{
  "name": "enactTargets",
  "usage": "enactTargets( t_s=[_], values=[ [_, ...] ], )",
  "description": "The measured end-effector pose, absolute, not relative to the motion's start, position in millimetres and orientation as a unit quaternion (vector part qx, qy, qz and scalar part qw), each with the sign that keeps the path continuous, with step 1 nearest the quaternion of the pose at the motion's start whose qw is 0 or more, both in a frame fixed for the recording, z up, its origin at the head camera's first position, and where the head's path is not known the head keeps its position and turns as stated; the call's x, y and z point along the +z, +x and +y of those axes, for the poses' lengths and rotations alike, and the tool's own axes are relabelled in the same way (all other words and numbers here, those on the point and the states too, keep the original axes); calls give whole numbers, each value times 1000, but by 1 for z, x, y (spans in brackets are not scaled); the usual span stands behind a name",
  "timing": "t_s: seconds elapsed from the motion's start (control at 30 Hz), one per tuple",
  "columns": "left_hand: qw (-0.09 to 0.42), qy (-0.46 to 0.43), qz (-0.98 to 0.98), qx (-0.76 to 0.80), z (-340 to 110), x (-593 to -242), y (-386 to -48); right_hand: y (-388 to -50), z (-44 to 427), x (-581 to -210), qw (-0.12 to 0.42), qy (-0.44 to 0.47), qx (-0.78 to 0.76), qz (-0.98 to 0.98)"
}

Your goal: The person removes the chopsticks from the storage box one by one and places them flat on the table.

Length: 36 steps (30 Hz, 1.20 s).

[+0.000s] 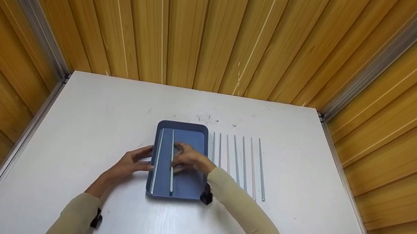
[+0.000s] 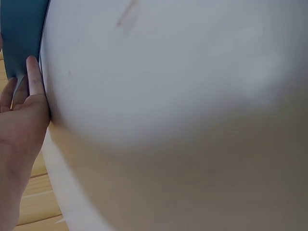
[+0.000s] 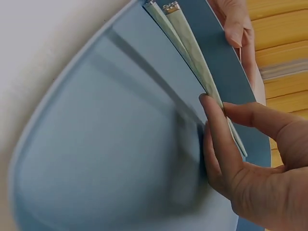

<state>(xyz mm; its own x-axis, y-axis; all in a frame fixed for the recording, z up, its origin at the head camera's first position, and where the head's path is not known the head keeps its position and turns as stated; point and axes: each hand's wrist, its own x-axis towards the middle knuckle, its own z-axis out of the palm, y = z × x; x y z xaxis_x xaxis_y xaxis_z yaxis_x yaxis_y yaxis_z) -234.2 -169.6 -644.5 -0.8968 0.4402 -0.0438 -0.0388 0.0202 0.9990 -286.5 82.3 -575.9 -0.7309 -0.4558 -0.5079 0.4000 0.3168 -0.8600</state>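
Note:
A blue rectangular tray [image 1: 188, 187] lies on the white table. Inside it, one long thin pale stick [image 1: 156, 167] rests along the left wall. My right hand [image 1: 189, 158] is over the tray, pinching a second thin stick [image 1: 172, 181] between thumb and fingers just right of the first. Seen from the right wrist, the pinched stick [image 3: 197, 57] is pale green with a shiny end. My left hand [image 1: 129, 165] touches the tray's left wall from outside, thumb and fingers spread along it. Only part of that hand [image 2: 21, 120] appears in the left wrist view.
To the right of the tray, several similar thin sticks [image 1: 261, 169] lie side by side, partly covered by my right forearm. Wood-patterned panels [image 1: 204, 30] stand behind and beside the white table [image 1: 278, 233].

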Motion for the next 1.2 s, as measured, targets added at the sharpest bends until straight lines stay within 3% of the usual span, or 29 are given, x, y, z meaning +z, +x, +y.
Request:
enactTargets(
  t_s=[0.73, 1.2],
  values=[
    [176, 153, 684, 692, -170, -644, -234, -280, 165, -542, 317, -92, -551, 766],
    [167, 150, 697, 681, -170, -642, -235, -289, 218, -528, 290, -69, -561, 772]
  ],
)
